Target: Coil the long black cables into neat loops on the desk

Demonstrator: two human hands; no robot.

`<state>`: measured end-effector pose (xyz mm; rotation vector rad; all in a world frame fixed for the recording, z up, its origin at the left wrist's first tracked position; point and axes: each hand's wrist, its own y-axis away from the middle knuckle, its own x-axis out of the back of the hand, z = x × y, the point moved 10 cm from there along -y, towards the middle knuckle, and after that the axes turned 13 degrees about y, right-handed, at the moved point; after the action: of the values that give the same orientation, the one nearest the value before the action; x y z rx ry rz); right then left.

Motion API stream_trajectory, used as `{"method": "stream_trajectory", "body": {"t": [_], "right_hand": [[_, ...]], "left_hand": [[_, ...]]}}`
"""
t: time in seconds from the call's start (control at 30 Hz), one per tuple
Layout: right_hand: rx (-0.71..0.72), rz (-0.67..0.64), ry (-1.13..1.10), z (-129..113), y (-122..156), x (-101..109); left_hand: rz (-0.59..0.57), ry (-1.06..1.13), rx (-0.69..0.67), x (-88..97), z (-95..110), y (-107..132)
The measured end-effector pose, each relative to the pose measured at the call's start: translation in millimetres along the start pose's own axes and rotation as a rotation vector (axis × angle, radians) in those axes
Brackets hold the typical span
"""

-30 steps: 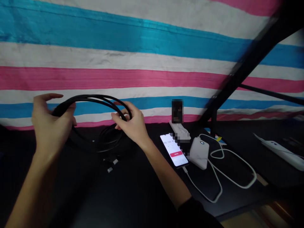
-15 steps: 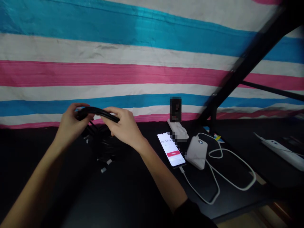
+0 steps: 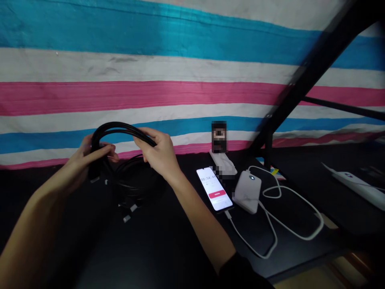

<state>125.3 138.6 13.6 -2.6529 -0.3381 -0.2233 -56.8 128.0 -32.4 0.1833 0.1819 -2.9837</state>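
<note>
A bundle of black cable point(image 3: 116, 126) arches between my two hands, above the dark table. My left hand point(image 3: 87, 158) grips its left end, thumb across the strands and fingers behind. At the right end, my right hand point(image 3: 158, 148) is closed round the strands, its fingertips partly hidden. Below the arch, more black cables point(image 3: 132, 186) lie in loose coils on the table. Several pale connector ends point(image 3: 133, 208) show at the near side of the coils.
Right of my arm lies a lit phone point(image 3: 214, 190) showing a timer, wired to a white power bank point(image 3: 248, 192) by a white cable point(image 3: 300, 194). Behind it is a white stand point(image 3: 224, 162). A black slanted frame bar point(image 3: 313, 72) crosses the right side. Striped sheeting point(image 3: 180, 94) hangs behind.
The cable bundle between my hands has risen and bowed into a taller arch. My left hand has turned and moved slightly down and left; my right hand keeps its grip.
</note>
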Motion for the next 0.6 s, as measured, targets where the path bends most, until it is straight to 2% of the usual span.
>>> {"method": "stream_trajectory", "body": {"t": [0.1,0.2,0.33,0.47,0.6], "right_hand": [[-0.013,0.060,-0.029,-0.4,1.3,4.1],[-0.008,0.113,-0.032,-2.6,4.0,9.1],[0.005,0.096,-0.030,-6.5,7.4,6.8],[0.010,0.151,-0.090,-9.9,10.6,9.0],[-0.024,0.253,-0.176,-11.2,16.0,12.2]], "left_hand": [[-0.020,0.066,0.069,2.4,-9.4,-1.4],[-0.089,0.031,0.198,-6.6,-23.6,3.0],[-0.130,-0.055,0.334,-11.3,-37.0,11.4],[-0.083,-0.109,0.275,-1.4,-26.7,10.4],[-0.072,0.058,0.192,-0.1,-11.6,6.6]]}}
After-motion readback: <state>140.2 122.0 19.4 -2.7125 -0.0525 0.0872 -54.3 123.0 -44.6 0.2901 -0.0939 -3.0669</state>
